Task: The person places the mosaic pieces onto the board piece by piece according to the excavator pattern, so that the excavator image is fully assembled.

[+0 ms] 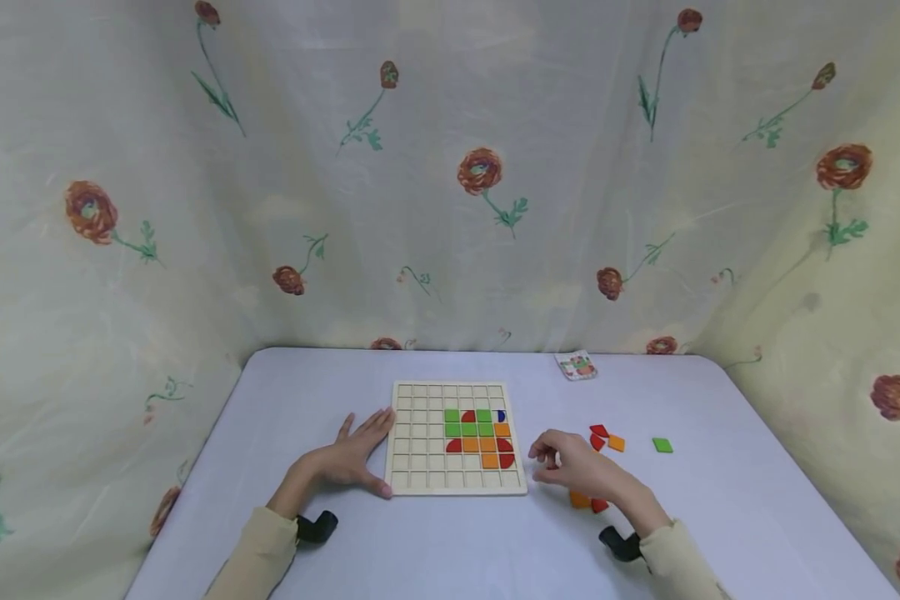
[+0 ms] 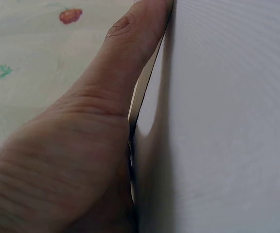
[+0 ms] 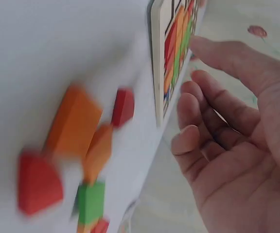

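My spread left hand is touching the pale, square wooden board between side edges of the table (likely light, stiff; grip rim); my right hand is hovering half-curled, empty.

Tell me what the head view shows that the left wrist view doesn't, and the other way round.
Only the head view: the right hand, loose coloured pieces, the pieces set in the board and a printed card. Only the left wrist view: no extra object, just close detail such as creases on the thumb. Both: the left hand, the board, the white table and the flowered cloth.
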The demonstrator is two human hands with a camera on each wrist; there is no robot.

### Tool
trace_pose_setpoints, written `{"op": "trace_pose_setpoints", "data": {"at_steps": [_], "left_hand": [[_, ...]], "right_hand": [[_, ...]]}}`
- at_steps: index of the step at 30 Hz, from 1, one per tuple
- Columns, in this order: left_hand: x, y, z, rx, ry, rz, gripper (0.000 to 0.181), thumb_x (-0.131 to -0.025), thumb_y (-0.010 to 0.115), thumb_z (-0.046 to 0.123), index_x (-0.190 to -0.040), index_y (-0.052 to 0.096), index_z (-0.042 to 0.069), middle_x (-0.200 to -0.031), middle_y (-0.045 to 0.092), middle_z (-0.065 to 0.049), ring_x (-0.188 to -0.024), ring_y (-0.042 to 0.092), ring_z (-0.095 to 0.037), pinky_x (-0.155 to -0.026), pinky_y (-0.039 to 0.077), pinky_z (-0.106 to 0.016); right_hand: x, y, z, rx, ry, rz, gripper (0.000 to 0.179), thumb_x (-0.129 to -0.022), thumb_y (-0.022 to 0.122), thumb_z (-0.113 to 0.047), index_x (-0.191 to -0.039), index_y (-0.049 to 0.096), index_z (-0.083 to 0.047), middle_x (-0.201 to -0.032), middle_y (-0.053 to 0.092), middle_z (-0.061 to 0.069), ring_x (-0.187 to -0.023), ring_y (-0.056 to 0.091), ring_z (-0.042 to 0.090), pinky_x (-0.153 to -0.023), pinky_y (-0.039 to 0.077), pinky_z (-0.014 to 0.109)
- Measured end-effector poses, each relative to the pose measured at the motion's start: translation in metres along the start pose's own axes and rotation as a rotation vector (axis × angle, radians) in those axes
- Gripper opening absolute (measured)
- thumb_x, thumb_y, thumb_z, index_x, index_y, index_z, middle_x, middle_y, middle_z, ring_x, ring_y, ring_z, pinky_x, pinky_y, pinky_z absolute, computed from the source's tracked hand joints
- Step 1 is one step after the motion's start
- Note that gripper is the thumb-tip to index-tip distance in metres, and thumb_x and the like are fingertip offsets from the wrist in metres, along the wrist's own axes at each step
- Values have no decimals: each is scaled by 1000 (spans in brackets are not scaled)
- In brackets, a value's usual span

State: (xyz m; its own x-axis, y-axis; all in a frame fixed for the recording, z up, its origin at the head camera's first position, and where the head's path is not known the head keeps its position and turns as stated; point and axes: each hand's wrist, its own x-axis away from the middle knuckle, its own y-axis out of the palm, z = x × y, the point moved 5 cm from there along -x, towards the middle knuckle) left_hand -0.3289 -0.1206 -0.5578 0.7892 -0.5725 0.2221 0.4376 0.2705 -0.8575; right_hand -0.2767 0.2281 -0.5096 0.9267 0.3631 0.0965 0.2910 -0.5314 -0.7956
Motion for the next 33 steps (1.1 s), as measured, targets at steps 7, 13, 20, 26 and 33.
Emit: {"op": "trace_pose_setpoints", "data": {"at_steps": [7, 13, 20, 26, 33], "left_hand": [[0, 1, -2, 1, -5, 1, 133, -62, 75, 70, -156, 4, 9, -164, 0, -5, -152, -2, -23, -117, -12, -56], [-2, 2, -5, -7, -4, 10, 133, -62, 75, 71, -156, 3, 9, -164, 0, -5, -152, -2, -24, -117, -13, -56], [-1, 4, -5, -8, 2, 10, 133, -62, 74, 72, -156, 2, 11, -164, -1, -4, -152, -3, -23, -117, -15, -56], [0, 4, -5, -6, -5, 6, 132, -63, 74, 72, -156, 3, 11, -164, -1, -3, -152, -4, -22, -116, -15, -56], [-1, 3, -4, -12, 4, 4, 132, -63, 73, 72, -156, 3, 9, -164, 0, -5, -152, -3, -24, -117, -13, -57]], "right_hand": [[33, -9, 28, -26, 84, -77, 29, -79, 80, -16, -102, 64, -9, -88, 60, 0, -81, 52, 17, -64, 47, 21], [47, -11, 41, 24, 17, -73, 31, -76, 80, -11, -101, 62, -8, -93, 61, -2, -81, 53, 15, -67, 48, 21], [51, -7, 50, 78, 30, -57, 28, -77, 80, -13, -100, 65, -10, -95, 60, -3, -84, 53, 12, -74, 51, 23], [47, -3, 52, 104, 49, -34, 24, -77, 81, -15, -97, 68, -14, -89, 61, -8, -80, 53, 11, -71, 51, 21], [45, -2, 51, 100, 61, -35, 21, -78, 80, -15, -94, 67, -16, -86, 59, -8, -77, 51, 12, -66, 48, 19]]}}
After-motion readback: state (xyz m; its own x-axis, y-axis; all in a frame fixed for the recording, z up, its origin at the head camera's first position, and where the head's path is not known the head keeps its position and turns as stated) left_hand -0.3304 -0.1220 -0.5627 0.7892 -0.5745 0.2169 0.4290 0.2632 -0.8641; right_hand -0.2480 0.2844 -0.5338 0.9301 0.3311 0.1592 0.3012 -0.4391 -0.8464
